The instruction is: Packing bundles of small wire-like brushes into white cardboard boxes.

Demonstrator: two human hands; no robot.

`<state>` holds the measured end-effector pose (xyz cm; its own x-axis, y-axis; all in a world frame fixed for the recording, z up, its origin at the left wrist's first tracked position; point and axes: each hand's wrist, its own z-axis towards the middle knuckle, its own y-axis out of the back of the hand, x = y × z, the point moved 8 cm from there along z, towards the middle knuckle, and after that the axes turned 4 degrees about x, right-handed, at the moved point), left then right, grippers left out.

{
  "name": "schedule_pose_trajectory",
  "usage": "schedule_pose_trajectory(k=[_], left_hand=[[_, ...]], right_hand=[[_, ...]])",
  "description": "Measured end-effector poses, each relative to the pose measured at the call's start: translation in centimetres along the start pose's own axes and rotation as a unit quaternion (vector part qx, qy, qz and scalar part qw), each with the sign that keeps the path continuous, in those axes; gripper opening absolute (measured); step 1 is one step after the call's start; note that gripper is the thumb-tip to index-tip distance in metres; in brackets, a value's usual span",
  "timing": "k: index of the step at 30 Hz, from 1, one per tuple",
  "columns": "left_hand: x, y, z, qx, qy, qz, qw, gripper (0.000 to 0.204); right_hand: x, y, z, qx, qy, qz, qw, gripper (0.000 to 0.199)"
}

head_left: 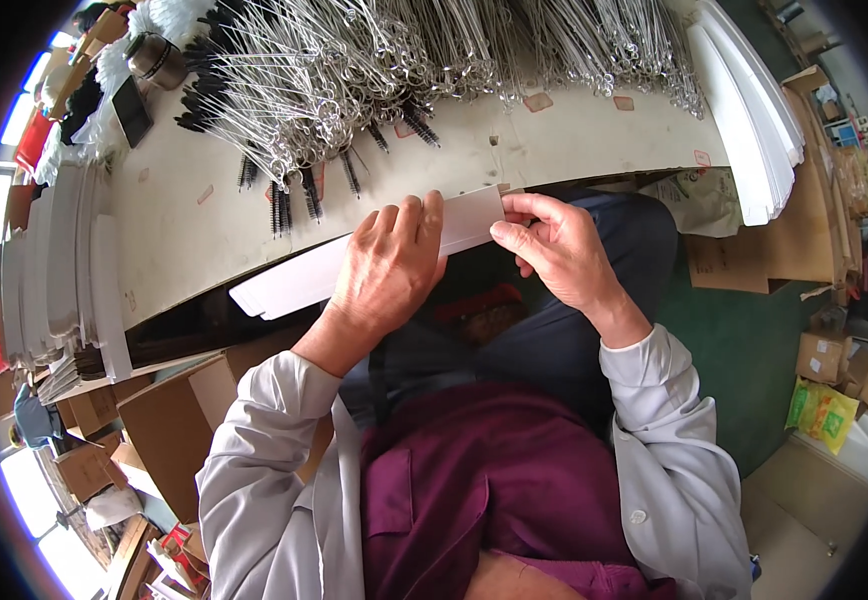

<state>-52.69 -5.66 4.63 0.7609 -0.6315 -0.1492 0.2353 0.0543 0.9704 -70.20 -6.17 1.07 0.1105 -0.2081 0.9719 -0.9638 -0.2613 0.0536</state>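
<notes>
Fingers of the left hand (386, 262) lie curled over the top face of a long white card strip (294, 280), knuckles up, closed on it from above; the thumb is hidden beneath. Fingers of the right hand (554, 250) pinch the strip's near end, thumb and forefinger tips pressed together on its corner. The strip is flat, smooth and matte, narrow with squared ends, and runs from the right fingertips out past the left knuckles, where its free end overhangs the table edge (204, 300). Both wrists are bent inward, forearms in pale grey sleeves rising from below. Just beyond the fingertips the pale tabletop shows a scuffed, bare band. Farther out lies a dense heap of thin wire brushes (354, 70) with looped metal handles and black bristle tips, tangled. Stacks of white card strips (754, 110) stand beyond the right hand; more stacks (54, 270) lie outside the left. Brown cardboard boxes (164, 420) sit below the left elbow.
</notes>
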Motion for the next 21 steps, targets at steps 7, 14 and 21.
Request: schedule_pose_trajectory(k=[7,14,21], left_hand=[[-0.1,0.2,-0.4,-0.024,-0.018,0.02,0.999,0.07],[-0.2,0.2,-0.7,-0.027,-0.034,0.017,0.999,0.068],[0.5,0.8,-0.2,-0.002,-0.011,-0.023,1.0,0.061]], right_hand=[[0.7,-0.9,-0.1,0.063,-0.057,0.075,0.994,0.035],[-0.5,-0.5,-0.1,0.127,-0.16,0.211,0.956,0.043],[4.4,0.5,-1.5,-0.048,0.18,-0.216,0.958,0.043]])
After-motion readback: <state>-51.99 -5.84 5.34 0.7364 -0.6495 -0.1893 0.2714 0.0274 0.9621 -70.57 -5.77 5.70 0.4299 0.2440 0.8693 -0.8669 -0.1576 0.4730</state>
